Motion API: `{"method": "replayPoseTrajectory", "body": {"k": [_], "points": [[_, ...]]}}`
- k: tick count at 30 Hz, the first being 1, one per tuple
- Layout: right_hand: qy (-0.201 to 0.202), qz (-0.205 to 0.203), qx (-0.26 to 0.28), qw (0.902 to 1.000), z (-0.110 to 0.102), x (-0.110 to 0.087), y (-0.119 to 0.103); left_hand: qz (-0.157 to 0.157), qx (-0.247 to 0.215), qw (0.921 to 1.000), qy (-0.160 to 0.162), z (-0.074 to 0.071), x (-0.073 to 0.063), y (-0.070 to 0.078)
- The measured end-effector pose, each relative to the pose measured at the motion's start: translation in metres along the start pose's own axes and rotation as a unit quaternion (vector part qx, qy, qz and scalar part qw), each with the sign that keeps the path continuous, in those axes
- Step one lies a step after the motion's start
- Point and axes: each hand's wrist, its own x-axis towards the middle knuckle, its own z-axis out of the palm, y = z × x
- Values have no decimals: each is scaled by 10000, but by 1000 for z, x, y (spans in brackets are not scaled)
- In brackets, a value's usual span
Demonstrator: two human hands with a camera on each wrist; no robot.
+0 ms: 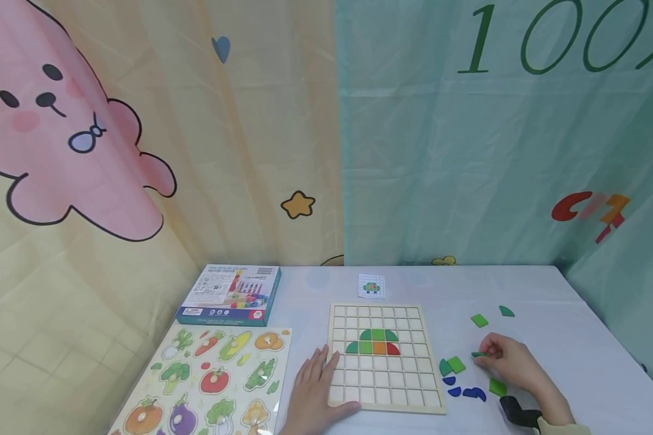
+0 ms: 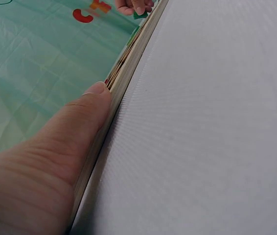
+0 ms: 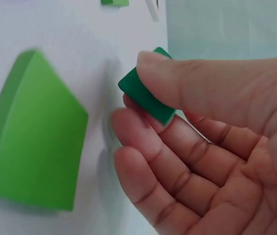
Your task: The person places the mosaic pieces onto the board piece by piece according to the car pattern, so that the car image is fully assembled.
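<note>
My right hand (image 1: 508, 361) pinches a dark green quarter-circle piece (image 3: 146, 100) between thumb and fingertips, above the table right of the grid board (image 1: 413, 386). Resting at the board's lower left corner, my left hand (image 1: 314, 393) has its fingers along the left side and its thumb (image 2: 92, 105) against the front edge. Two rows of pieces lie in the grid: dark green quarter circles, light green squares (image 1: 378, 335), an orange square (image 1: 379, 348) and a red quarter circle (image 1: 393, 349). Near the right hand lies a light green square (image 3: 40, 142).
Loose green pieces (image 1: 456, 364) and blue half-circle pieces (image 1: 454, 392) lie right of the board. Behind it is a small picture card (image 1: 371, 287) with a car pattern. At left are a vegetable sticker sheet (image 1: 190, 405) and a box (image 1: 234, 296). Curtains (image 1: 441, 151) hang behind the table.
</note>
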Motion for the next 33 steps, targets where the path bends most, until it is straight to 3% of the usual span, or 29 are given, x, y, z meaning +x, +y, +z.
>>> {"method": "replayPoseTrajectory", "body": {"k": [10, 18, 33], "points": [[358, -370, 14, 9987, 8, 2, -12, -66, -18, 9999, -122, -4, 0, 2], [603, -570, 43, 9965, 18, 4, -28, 15, -52, 10000, 31, -1, 1, 1], [320, -792, 581, 9946, 43, 11, -69, -9, -49, 10000, -59, 0, 1, 1]]}}
